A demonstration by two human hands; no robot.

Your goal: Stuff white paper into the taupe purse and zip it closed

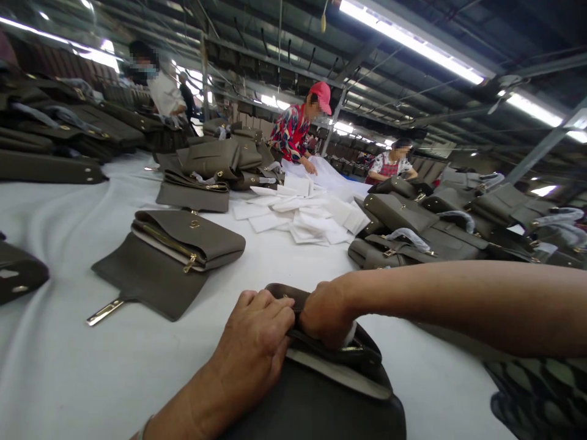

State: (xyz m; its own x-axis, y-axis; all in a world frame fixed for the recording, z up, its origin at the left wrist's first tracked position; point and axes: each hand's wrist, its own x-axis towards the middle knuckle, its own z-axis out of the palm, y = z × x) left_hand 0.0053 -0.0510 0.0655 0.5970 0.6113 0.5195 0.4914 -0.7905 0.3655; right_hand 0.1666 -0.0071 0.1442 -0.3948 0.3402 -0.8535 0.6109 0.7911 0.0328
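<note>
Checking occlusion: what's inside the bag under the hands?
Both hands, left hand and right hand, clamp the dark bag at its zipper. A pale lining strip shows; the interior is covered.

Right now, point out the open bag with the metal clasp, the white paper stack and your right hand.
open bag [183, 244], head view, folded body.
white paper stack [307, 217], head view, middle sheets.
right hand [326, 313], head view, knuckles.

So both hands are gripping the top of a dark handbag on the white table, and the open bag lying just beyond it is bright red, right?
Not quite: in the head view the open bag is olive-grey. The left hand and right hand do grip the dark handbag on the white table.
</note>
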